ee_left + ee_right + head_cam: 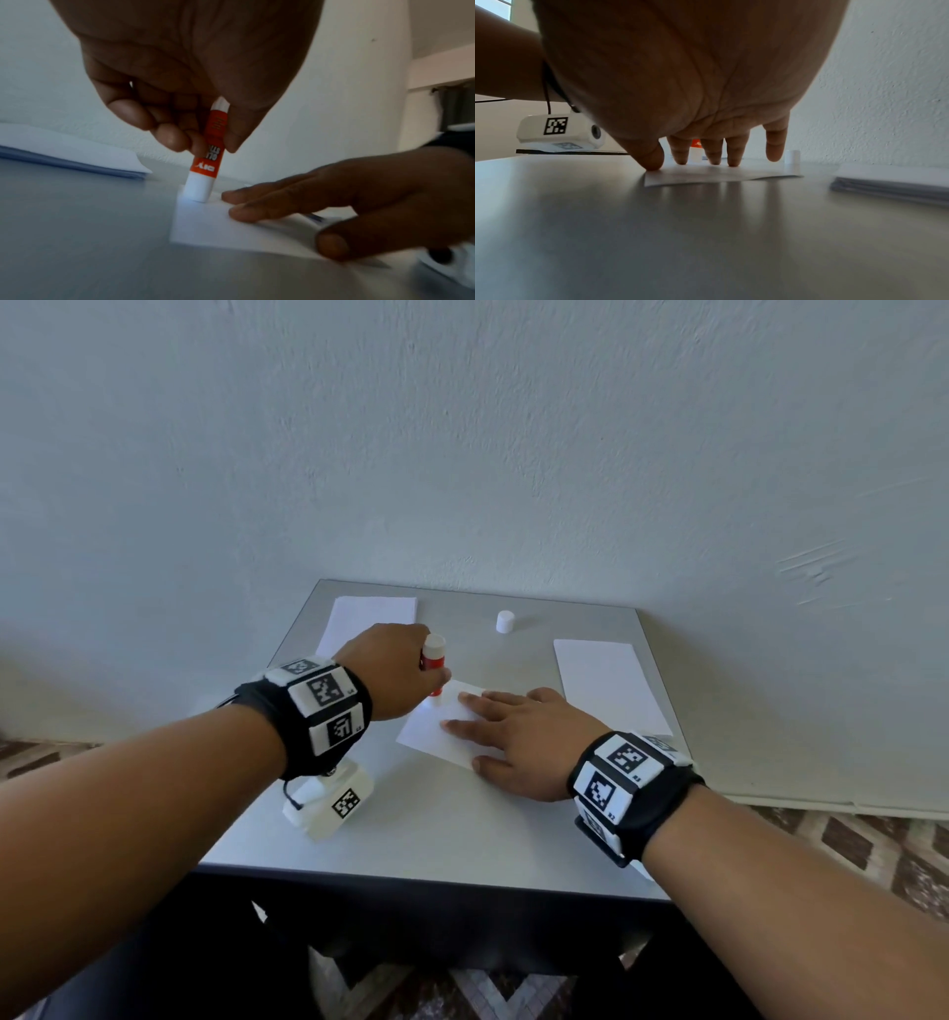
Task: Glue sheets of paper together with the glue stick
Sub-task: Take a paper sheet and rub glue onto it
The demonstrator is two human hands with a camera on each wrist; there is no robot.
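On table (436, 834): left hand (393, 672) grips glue stick (205, 162), tip on paper sheet (436, 734); right hand (518, 742) flat, fingers spread, pressing sheet.

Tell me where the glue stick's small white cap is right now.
In the head view the small white cylindrical cap stands alone at the far middle of the grey table, near the wall, between the two stacks of white paper.

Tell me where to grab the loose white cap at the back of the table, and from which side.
Judging by its pose, take the cap by its round side wall, coming from straight above. It stands upright and alone on the table, clear of both paper stacks, so two fingers can pinch across it.
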